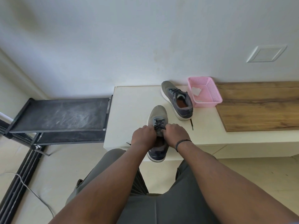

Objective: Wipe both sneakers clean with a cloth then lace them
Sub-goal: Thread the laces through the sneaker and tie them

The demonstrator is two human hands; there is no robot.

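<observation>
A person is sitting at a low white surface [129, 101], leaning over a grey sneaker [157, 117] that is lying near the front edge with its toe pointing away and its heel slightly overhanging; the left hand [142, 135] and the right hand [175, 135] are both curling in over the tongue, one on each side of the dark lace [159, 124], and they appear to be pinching the lace ends, though the fingertips are hidden beneath the knuckles; a loose lace tip is peeking out past the left wrist. The second sneaker [177, 101] is resting further back, already showing crossed lacing, with one lace end trailing onto the surface; it is sitting just beside a pink basket [208, 92], in which a pale cloth [196, 91] is lying. Judging by looks, the sneaker is light, with a soft knit upper that will give under pressure and a firmer white sole; steadying it by the sole or heel seems wisest; the lace is thin and limp, best taken by its stiff tips and pulled evenly. A black rack [59, 115] is standing to the left.
</observation>
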